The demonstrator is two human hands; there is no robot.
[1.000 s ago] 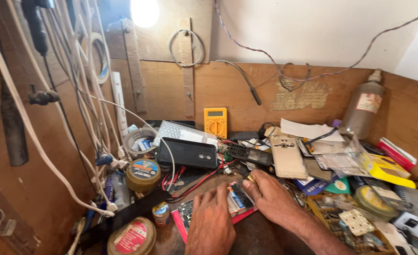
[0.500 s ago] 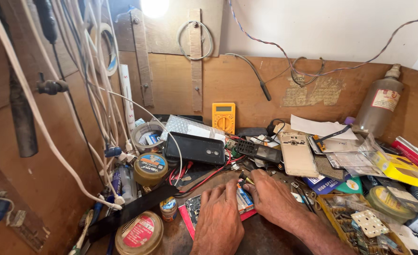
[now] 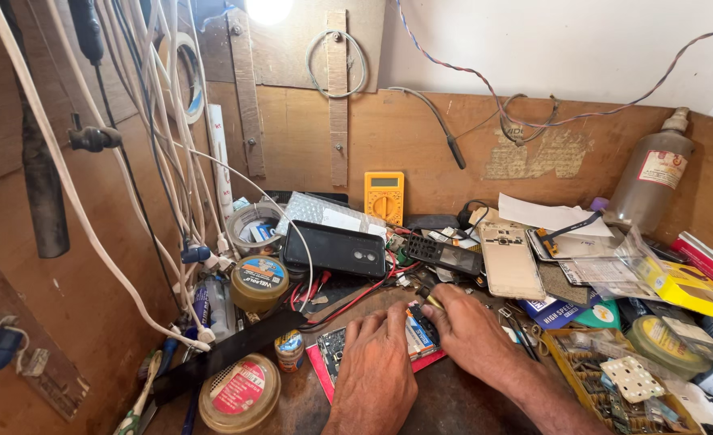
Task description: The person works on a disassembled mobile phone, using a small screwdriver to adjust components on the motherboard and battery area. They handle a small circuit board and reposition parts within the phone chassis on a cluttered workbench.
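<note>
An opened phone with its circuit board [image 3: 334,345] exposed lies on a red mat [image 3: 319,372] at the front of the workbench. My left hand [image 3: 372,372] rests flat on it, pressing it down. My right hand [image 3: 471,332] is just to the right, with its fingers closed on a small yellow-handled tool [image 3: 427,296] whose tip is at the phone's upper right corner. The phone's lower part is hidden under both hands.
Behind the hands lie a black phone [image 3: 336,248], a keypad phone [image 3: 445,254], a beige back cover [image 3: 511,263] and red wires. A yellow multimeter [image 3: 384,196] leans on the back wall. Round tins [image 3: 258,282] and hanging cables [image 3: 171,161] crowd the left, and a brown bottle [image 3: 653,181] and a yellow box [image 3: 683,283] the right.
The camera has shifted a little. Both hands stay on the opened phone, with the right hand's fingers moving slightly at its corner.
</note>
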